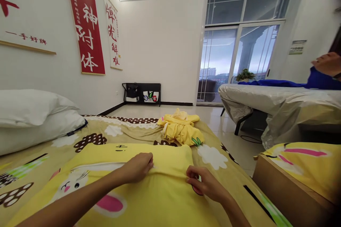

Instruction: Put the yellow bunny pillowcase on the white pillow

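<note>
A yellow pillowcase (170, 204) with a printed rabbit and a pink ear lies in front of me on the bed. Across its upper part runs a long slit, and white material (106, 166) shows through the left stretch of it. My left hand (140, 166) is closed at the right end of that gap, gripping the slit's edge; whether a zip pull is between the fingers cannot be seen. Further right along the same line, my right hand (199, 181) pinches the yellow cloth near the case's right side. Beyond the case lies a crumpled heap of yellow cloth (179, 129).
White pillows (34, 117) are stacked at the left on the patterned bedsheet (213, 156). A cardboard box (290, 184) holding yellow rabbit-print cloth (314, 166) stands at the right. Behind it, another person's hand (329, 64) is above blue cloth (274, 83) on a plastic-wrapped mattress (247, 94).
</note>
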The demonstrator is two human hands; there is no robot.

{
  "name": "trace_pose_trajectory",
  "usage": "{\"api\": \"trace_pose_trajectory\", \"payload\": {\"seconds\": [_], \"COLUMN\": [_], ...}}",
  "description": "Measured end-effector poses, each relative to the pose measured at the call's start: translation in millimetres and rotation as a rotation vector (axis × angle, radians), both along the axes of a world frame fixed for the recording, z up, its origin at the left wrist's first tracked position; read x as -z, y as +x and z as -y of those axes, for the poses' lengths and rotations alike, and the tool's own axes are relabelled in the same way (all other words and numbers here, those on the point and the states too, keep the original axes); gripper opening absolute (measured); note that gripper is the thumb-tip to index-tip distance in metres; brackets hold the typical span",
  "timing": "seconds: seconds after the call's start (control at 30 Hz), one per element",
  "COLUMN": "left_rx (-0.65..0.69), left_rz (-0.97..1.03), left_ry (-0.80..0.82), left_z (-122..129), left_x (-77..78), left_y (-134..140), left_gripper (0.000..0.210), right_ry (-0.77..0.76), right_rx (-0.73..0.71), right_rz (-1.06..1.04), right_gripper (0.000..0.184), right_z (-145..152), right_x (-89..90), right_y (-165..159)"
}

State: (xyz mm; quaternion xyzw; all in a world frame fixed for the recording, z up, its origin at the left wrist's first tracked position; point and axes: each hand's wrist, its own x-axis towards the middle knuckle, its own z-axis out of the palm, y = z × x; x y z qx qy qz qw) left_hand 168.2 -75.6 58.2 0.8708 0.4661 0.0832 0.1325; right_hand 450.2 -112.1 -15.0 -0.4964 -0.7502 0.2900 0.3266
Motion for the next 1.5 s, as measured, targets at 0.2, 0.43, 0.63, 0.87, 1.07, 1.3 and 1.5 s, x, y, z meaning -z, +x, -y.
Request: {"api": "trace_pose_trajectory", "payload": {"seconds": [0.2,0.43,0.63,0.87,1.07,1.3,1.5], "left_rx": [-0.041,-0.151,-0.186,-0.163,-0.116,-0.063,-0.084], "left_rz": [0.015,0.060,0.028,-0.121,-0.217,-0.208,-0.155], "left_ry": [0.020,0.137,0.180,0.209,0.215,0.196,0.148], "left_z": [-3,1,5,12,11,13,8], "left_x": [2.3,12.1,10.6,-4.4,3.7,24.9,25.8], "left_y": [-16,-67,-91,-80,-82,-81,-81], "left_gripper": [0.014,0.017,0.015,0.018,0.023,0.027,0.025], "right_ry": [0.014,0.077,0.184,0.413,0.598,1.059,0.962], "right_rx": [-0.017,0.045,0.067,-0.067,-0.070,-0.109,-0.177], "right_rz": [0.049,0.231,0.398,0.535,0.668,0.471,0.573], "right_gripper": [0.021,0.023,0.024,0.039,0.007,0.018,0.015], "right_z": [1,9,6,6,-18,-26,-17], "right_x": [-2.1,-12.1,-16.3,-53.6,-40.0,-0.7,-8.1], "right_y": [3,0,3,-118,-198,-187,-185]}}
